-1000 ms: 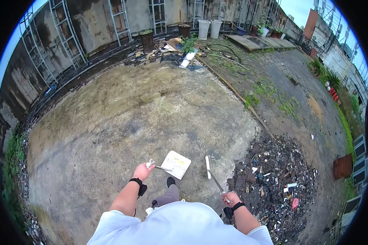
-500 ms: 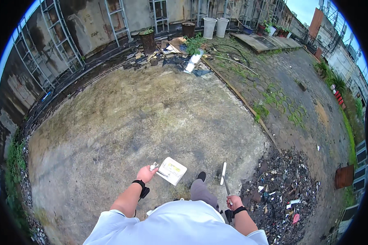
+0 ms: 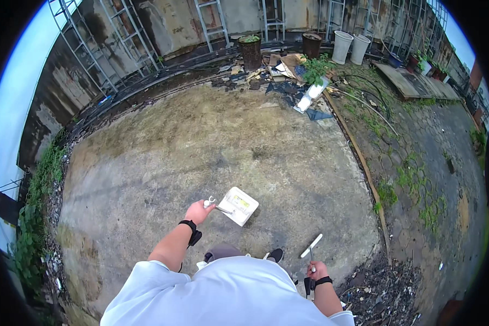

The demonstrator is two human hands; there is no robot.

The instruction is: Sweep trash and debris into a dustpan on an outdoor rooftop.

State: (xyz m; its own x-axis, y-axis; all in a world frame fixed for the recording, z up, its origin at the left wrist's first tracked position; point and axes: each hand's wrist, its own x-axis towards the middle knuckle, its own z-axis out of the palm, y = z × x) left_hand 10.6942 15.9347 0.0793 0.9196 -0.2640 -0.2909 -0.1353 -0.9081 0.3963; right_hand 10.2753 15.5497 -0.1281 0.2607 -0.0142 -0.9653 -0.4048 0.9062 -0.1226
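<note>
My left hand [image 3: 199,211] is closed around the upper end of a grey handle, beside a white clip [image 3: 209,201]. At the lower end of that handle is a white dustpan [image 3: 237,206] with a yellow label, ahead of my body. My right hand [image 3: 318,269] grips the pole of a long-handled broom, whose narrow white head [image 3: 311,245] points away from me. Its bristles cannot be seen from above. Each wrist wears a black band. A dark shoe [image 3: 276,255] shows between my hands, beyond my white shirt.
A heap of dark debris [image 3: 383,290] lies right of my right hand. A wooden strip [image 3: 364,174] borders the concrete slab. Cardboard scraps, a white foam piece [image 3: 311,96], rusty planters [image 3: 250,52] and tall white pots [image 3: 341,47] stand or lie by the far wall with its metal ladders.
My view has swung left, so the wall and pots sit farther right. Legs have shifted in a step. The broom head has tilted, and both hands keep their grips.
</note>
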